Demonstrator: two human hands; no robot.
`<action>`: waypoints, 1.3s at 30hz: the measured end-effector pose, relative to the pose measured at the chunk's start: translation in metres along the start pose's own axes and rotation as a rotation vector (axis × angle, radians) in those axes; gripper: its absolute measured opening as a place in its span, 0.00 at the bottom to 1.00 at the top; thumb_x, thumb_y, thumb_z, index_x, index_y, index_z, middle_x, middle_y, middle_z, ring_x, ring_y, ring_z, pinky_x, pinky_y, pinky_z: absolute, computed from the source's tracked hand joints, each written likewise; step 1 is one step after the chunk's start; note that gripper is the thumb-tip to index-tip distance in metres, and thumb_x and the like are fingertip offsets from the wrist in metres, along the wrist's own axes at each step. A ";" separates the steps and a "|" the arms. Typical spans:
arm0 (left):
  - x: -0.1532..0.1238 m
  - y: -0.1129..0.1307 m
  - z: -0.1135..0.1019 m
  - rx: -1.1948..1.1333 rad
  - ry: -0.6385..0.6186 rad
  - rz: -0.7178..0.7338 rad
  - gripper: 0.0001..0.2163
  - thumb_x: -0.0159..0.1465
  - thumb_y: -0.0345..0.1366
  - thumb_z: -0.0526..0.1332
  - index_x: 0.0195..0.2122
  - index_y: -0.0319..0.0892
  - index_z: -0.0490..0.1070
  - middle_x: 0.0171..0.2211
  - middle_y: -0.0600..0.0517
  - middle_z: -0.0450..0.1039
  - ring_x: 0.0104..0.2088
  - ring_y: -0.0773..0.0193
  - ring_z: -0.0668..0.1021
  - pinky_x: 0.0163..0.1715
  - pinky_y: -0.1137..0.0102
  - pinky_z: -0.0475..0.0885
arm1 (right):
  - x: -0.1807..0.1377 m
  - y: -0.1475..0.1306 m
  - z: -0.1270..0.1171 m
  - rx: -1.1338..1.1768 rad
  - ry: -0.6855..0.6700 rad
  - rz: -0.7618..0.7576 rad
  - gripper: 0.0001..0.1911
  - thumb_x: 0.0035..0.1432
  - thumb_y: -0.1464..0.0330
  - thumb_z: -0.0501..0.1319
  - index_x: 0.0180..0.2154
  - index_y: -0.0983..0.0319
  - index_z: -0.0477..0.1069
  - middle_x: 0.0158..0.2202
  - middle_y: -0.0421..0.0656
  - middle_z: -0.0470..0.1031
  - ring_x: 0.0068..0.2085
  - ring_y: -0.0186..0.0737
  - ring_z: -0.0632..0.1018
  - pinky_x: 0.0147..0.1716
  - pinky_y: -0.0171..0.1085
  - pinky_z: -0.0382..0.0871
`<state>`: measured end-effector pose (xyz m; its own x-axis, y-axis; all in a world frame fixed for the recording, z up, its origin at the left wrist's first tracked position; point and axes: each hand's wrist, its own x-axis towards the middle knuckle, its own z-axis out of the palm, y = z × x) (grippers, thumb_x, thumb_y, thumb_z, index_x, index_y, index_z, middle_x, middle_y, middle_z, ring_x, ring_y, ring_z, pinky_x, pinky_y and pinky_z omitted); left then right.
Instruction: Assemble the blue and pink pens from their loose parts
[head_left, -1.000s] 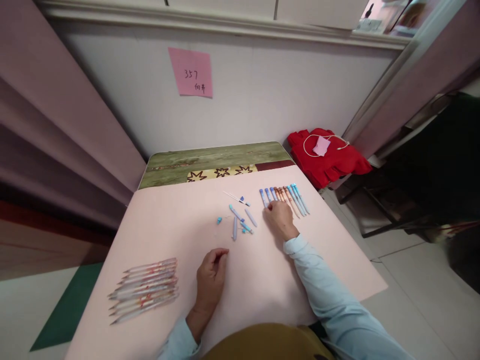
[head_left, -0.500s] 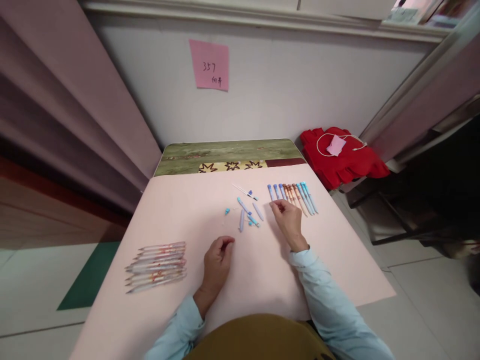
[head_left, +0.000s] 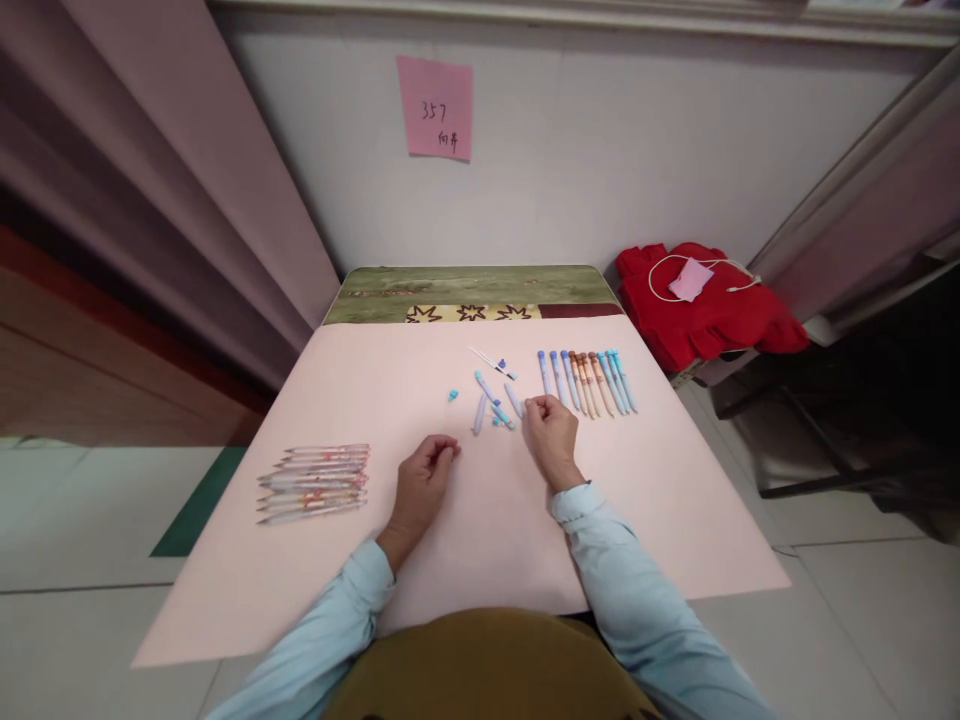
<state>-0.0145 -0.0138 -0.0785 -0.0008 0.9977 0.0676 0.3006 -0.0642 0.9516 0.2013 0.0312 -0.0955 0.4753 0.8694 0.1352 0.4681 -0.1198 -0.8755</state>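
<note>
Both arms reach forward in light blue sleeves, forearms angled inward. The left hand (head_left: 421, 478) lies knuckles up with its fingers curled loosely under, tips drawn toward the thumb. The right hand (head_left: 551, 438) sits a little farther out, palm down, fingers bent and bunched forward, wrist bare past the cuff.

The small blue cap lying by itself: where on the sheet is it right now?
In the head view the small blue cap lies alone on the pink sheet, just left of the loose pen parts and beyond the left hand.
</note>
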 end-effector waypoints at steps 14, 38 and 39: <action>0.016 0.016 0.001 -0.042 0.052 -0.043 0.11 0.61 0.41 0.61 0.41 0.41 0.72 0.39 0.47 0.77 0.38 0.60 0.78 0.41 0.66 0.72 | -0.006 0.001 -0.001 -0.069 0.003 -0.068 0.14 0.59 0.60 0.55 0.29 0.60 0.74 0.22 0.38 0.72 0.26 0.37 0.72 0.29 0.34 0.60; 0.081 -0.007 0.018 -0.325 0.070 0.032 0.10 0.60 0.42 0.65 0.35 0.41 0.74 0.25 0.54 0.73 0.21 0.70 0.70 0.21 0.75 0.65 | -0.012 -0.009 0.011 -0.218 0.100 -0.219 0.08 0.60 0.66 0.60 0.29 0.61 0.72 0.27 0.39 0.72 0.27 0.34 0.71 0.30 0.33 0.62; 0.079 -0.005 0.019 -0.360 0.032 0.015 0.10 0.59 0.42 0.65 0.34 0.41 0.74 0.25 0.54 0.73 0.19 0.71 0.68 0.20 0.75 0.64 | -0.014 -0.010 0.010 -0.175 0.110 -0.284 0.08 0.61 0.66 0.59 0.31 0.61 0.73 0.27 0.39 0.72 0.26 0.33 0.71 0.30 0.33 0.63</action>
<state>0.0018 0.0658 -0.0833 -0.0303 0.9958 0.0862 -0.0546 -0.0877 0.9946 0.1829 0.0250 -0.0930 0.3809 0.8239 0.4197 0.7095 0.0306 -0.7040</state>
